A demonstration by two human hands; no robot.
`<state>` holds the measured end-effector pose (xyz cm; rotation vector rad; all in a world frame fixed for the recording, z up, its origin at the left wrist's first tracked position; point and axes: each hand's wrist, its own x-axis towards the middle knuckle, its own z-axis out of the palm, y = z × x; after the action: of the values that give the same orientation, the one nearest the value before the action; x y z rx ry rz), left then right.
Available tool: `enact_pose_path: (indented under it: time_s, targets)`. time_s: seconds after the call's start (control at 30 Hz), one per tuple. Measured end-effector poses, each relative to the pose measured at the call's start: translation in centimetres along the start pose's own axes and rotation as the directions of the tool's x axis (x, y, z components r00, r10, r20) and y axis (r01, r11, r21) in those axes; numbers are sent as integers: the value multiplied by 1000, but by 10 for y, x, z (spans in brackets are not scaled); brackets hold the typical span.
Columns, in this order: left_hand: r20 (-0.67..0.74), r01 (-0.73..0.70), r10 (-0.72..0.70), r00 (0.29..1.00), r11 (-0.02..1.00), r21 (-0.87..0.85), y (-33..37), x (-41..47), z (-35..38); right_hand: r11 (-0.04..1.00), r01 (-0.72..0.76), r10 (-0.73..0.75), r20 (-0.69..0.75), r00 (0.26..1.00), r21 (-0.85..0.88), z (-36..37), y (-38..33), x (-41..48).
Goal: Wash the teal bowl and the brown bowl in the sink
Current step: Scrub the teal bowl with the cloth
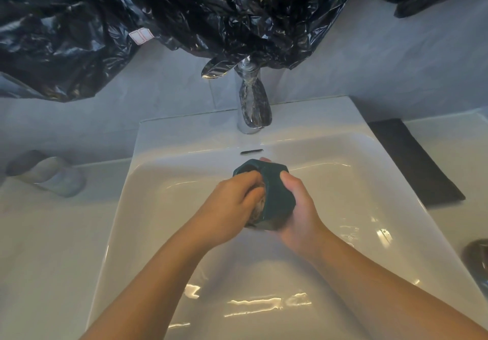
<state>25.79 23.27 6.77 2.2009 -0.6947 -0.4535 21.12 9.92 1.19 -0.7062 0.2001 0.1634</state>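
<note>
1. Over the middle of the sink (pixel 133 154), near its back wall, we hold the teal bowl (pixel 277 194) tipped on its side, with its mouth facing left and its axis running left to right.
2. Our right hand (pixel 301 213) clasps its base; our left hand (pixel 229 213) curls its fingers over the rim and into the bowl.
3. Behind it stands the tap (pixel 253 102), with black plastic (pixel 184 9) draped above.
4. We cannot read the white label (pixel 141 35) on the plastic.

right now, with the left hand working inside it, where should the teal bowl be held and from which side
Hold the teal bowl by its faceted outer wall from the right, as the right hand does: thumb on top, palm cupping the underside. Its mouth is tipped left, which leaves that side free for the left hand, and the flat facets should help a wet grip.
</note>
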Motion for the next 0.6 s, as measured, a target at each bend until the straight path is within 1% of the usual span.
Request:
enact_pose_path:
  time_s: [0.1,0.2,0.33,0.4,0.43,0.5,0.53,0.57,0.6]
  targets:
    - [-14,44,-46,999,995,-88,1,-5,2,1000,15,-15,15,1000,-23,1,1,0]
    - [-54,38,-45,998,991,-129,4,-10,2,1000,24,-23,50,998,-10,4,2,-1]
    - [-212,-52,-5,977,964,-260,11,-15,5,999,28,-25,91,996,-33,6,2,0]
    - [-358,-94,-39,933,934,-346,16,-20,5,999,42,-38,94,995,-35,6,-3,-2]
    - [-424,-88,-100,900,912,-401,18,-23,1,999,32,-31,88,996,-11,5,-6,-2]
    - [-553,-63,-231,801,885,-461,15,-26,-14,998,11,-14,51,999,68,3,-14,-3]
    - [-590,-40,-308,746,864,-501,6,-25,-22,996,2,-8,54,999,95,2,-17,-3]
    - [-581,-11,-406,706,814,-581,-3,-23,-30,994,-8,1,64,998,107,1,-18,-2]
    - [-523,9,-503,689,727,-687,-12,-23,-34,993,-19,10,75,997,117,2,-18,-2]
